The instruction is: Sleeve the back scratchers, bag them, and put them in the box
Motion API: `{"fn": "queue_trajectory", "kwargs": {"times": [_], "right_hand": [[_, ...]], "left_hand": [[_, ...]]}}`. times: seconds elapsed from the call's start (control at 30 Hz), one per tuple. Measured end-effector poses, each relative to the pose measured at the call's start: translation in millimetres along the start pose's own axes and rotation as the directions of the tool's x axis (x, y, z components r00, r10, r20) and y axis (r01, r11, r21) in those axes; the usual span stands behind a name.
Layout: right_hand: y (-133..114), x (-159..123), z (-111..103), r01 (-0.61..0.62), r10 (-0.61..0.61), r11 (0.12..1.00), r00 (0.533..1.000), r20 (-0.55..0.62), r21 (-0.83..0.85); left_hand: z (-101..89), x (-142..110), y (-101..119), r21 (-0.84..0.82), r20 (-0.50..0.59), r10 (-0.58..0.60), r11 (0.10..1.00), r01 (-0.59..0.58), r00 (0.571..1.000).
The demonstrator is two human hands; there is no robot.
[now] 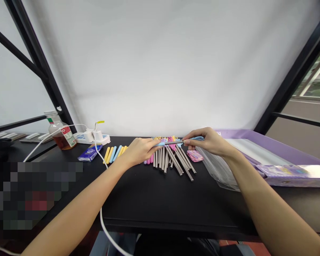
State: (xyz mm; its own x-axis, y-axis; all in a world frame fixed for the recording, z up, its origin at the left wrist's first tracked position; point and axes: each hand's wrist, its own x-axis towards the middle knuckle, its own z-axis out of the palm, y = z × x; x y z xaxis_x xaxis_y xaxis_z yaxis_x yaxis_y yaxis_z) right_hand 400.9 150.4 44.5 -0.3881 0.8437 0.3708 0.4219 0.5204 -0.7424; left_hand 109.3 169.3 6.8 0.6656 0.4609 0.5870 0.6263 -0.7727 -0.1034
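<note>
My left hand [139,150] and my right hand [208,141] hold one thin stick [170,143] between them, level above the table. It is grey with a light blue grip; the left fingers pinch the blue end and the right fingers pinch the grey end. Below it lies a heap of several grey sticks [173,159] with pink, yellow and blue ends. Left of my left hand lie several loose yellow and blue sleeves [113,153]. A small pink packet [194,155] lies by my right wrist.
On the black table [160,199], a purple tray [269,145] holds clear plastic bags [218,167] at the right. A tea bottle [60,134], a white power strip [92,136] with cable [104,220], and a blue tissue pack [89,153] are at the left. Black frame bars stand on both sides.
</note>
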Motion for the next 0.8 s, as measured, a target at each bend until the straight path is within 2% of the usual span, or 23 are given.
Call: {"fn": "queue_trajectory", "kwargs": {"times": [0.1,0.37,0.6,0.8], "right_hand": [[2.3,1.9,4.6,0.02,-0.02,0.999,1.0,-0.007,-0.049],[2.5,4.9,16.7,0.029,-0.028,0.998,1.0,-0.012,0.063],[3.9,6.3,22.2,0.063,-0.063,0.998,0.998,0.015,0.019],[1.8,7.8,29.0,0.04,-0.041,0.996,0.999,0.016,0.086]], "left_hand": [[3.0,-1.0,0.8,0.047,0.009,0.012,0.999,-0.012,1.0],[2.5,-0.6,9.3,0.093,-0.04,0.027,0.995,-0.023,0.999],[4.7,0.3,14.2,0.167,-0.029,0.026,0.986,-0.021,0.999],[7.7,-0.2,16.1,0.203,-0.038,0.014,0.979,-0.006,0.999]]}}
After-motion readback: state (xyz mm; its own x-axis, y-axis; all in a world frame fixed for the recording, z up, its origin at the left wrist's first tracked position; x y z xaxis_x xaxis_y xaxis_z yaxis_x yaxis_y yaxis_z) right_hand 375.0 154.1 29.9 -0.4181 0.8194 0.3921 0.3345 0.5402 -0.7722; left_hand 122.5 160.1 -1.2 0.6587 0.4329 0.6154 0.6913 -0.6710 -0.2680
